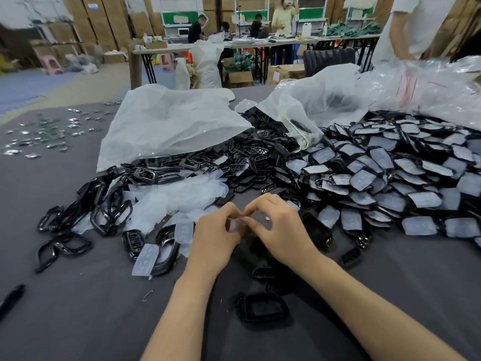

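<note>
1. We are holding 1 small pale pad (pixel 238 225) between both hands, above the grey table (pixel 78 308) and just in front of the heap of padded parts (pixel 390 178).
2. The left hand (pixel 216 237) is pinching the pad's left edge with thumb and forefinger curled. The right hand (pixel 282 230) is pinching the right edge likewise.
3. Judgement: we are readying the pad for a black shell (pixel 261 307), which is lying between the forearms.
4. We are aiming to keep the grip on the edges only, so that the face stays clean.
5. We are planning to square the pad to the shell before pressing; a skewed pad is the likely fault.
</note>
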Demonstrator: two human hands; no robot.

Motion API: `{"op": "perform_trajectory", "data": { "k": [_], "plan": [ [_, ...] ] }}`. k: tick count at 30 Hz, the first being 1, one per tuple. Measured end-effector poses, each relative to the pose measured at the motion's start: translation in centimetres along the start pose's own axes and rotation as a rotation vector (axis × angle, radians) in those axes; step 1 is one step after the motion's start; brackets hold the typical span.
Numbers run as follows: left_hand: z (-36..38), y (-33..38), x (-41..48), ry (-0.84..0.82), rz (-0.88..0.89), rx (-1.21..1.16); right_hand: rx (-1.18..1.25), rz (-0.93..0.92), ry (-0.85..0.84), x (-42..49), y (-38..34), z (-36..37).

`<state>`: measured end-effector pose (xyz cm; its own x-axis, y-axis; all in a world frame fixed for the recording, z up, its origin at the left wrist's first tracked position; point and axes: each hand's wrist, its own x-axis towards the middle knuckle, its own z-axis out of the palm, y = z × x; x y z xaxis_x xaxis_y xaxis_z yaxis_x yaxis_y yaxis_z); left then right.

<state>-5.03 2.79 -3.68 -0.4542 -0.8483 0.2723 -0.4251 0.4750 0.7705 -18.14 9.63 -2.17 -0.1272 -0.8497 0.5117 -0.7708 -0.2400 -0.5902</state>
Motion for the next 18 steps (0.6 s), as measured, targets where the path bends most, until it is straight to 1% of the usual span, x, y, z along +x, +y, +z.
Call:
{"op": "perform_trajectory", "data": {
  "k": [2,4,5,7,8,9,10,12,13,14,15,18],
  "plan": [
    [-0.2,0.4,-0.1,-0.013,-0.006,-0.064,0.022,0.029,0.019,0.1,0.6,-0.3],
    [-0.7,1.0,-0.3,0.02,0.033,-0.068,0.077,0.084,0.059,0.2,0.9,-0.5],
    [-1.2,1.3,-0.4,0.064,0.042,-0.05,0.111,0.114,0.099,0.3,1.0,-0.5],
    [-2.4,1.8,-0.8,0.206,0.011,0.006,0.176,0.179,0.207,0.3,1.2,-0.6],
    [-3.1,1.8,-1.1,0.273,-0.033,0.068,0.194,0.205,0.251,0.3,1.4,-0.8],
    [-3.8,1.6,-1.3,0.301,-0.106,0.17,0.193,0.217,0.272,0.2,1.5,-1.0],
    [-4.6,1.3,-1.7,0.279,-0.197,0.296,0.179,0.22,0.275,0.2,1.7,-1.2],
    [-5.7,0.6,-2.8,0.106,-0.358,0.536,0.178,0.24,0.269,0.1,2.1,-1.5],
    [-6.0,0.4,-3.4,0.022,-0.387,0.596,0.201,0.26,0.274,0.1,2.2,-1.6],
    [-6.2,0.3,-3.9,-0.026,-0.381,0.601,0.236,0.279,0.288,0.2,2.2,-1.7],
    [-6.2,0.3,-4.3,-0.037,-0.359,0.574,0.272,0.298,0.311,0.2,2.3,-1.7],
    [-6.4,0.7,-5.0,-0.025,-0.309,0.493,0.335,0.355,0.373,0.3,2.6,-1.9]
  ]
}}
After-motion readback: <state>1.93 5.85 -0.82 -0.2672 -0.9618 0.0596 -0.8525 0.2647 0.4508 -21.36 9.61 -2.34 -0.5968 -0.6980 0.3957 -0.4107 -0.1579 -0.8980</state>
